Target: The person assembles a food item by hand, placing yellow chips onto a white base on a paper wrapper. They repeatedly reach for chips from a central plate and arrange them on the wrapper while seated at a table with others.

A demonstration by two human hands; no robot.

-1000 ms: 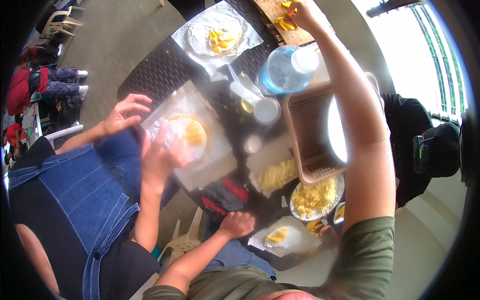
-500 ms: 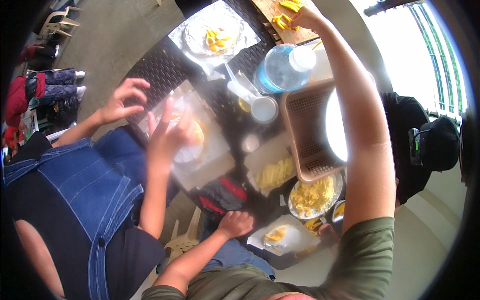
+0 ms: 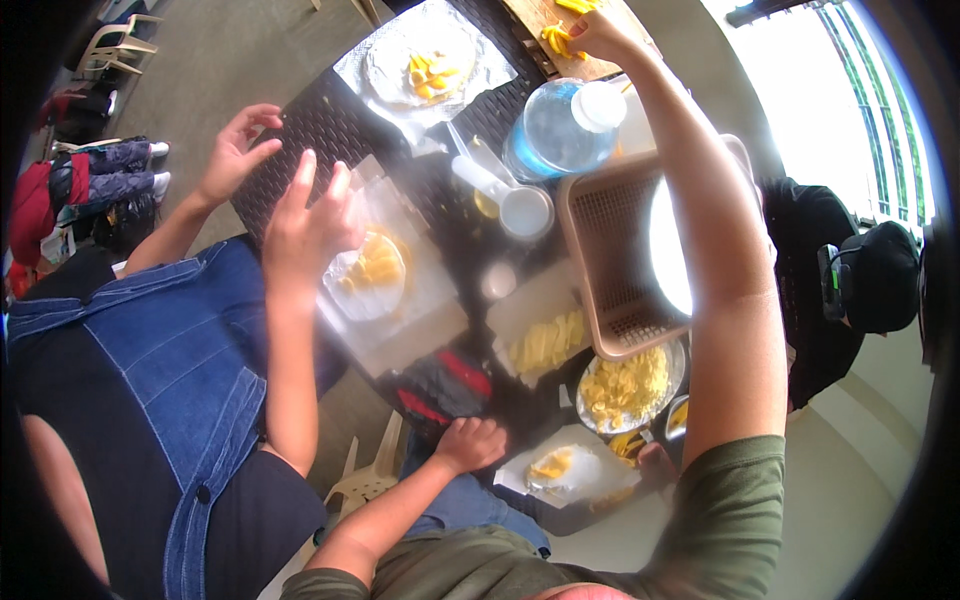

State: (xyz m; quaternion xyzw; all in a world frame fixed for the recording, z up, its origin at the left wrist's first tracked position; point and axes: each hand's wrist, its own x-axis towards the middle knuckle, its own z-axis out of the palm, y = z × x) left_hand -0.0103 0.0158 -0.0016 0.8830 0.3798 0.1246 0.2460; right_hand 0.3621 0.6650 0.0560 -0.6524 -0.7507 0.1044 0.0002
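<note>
Yellow fruit pieces (image 3: 560, 38) lie in a loose cluster of small strips on a wooden cutting board (image 3: 590, 62) at the far edge of the desk, and the right hand (image 3: 600, 32) rests on them with its fingers curled over a few. Near the desk's front edge, a plate wrapped in clear film (image 3: 565, 470) holds more yellow pieces, just beside the left hand (image 3: 470, 443), which is loosely closed at that edge.

Worktop (image 3: 320, 130) carries all items. At the far edge, a cutting board (image 3: 590, 45); left of it, a plate on foil (image 3: 425, 65). A water bottle (image 3: 560, 125) lies before the board, a basket (image 3: 625, 250) nearer still. Left of the basket sits a wrapped plate (image 3: 370, 275). A bowl of slices (image 3: 625, 385) stands before the basket, a near plate (image 3: 565, 470) at the front edge.
</note>
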